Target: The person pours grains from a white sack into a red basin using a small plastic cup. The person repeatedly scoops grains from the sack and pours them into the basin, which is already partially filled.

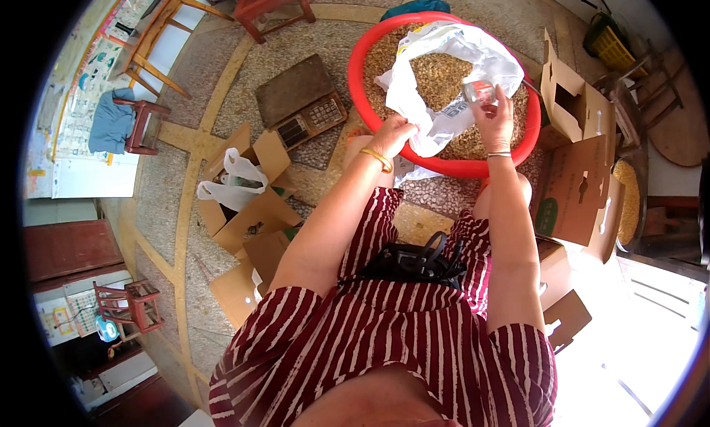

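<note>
Your left hand [393, 135] has its fingers drawn narrow on the near edge of a white plastic bag [404, 79], pinching the film at the near left of its mouth. The bag sits in a round basin [356, 79] with a thick red rim, on a bed of light-brown grain [379, 53]. Its mouth gapes upward toward your head in a rough ring, with more grain showing in the middle; its white film spreads to the right and away from you, the far edge close to the basin's far rim.

Your right hand [497, 122] holds a small clear jar [481, 93] with a red patch, fingers wrapped around it from the near side. The jar is at the right side of the bag's mouth, above the film and inside the line of the rim. Its long axis seems to lie roughly crosswise, one end toward the left over the mouth, though it is too small and glassy to tell which end is open.

Left of the basin, on the speckled floor, stands a scale [307, 98] with a dark platform; to the right are open cardboard boxes [573, 183]
</note>
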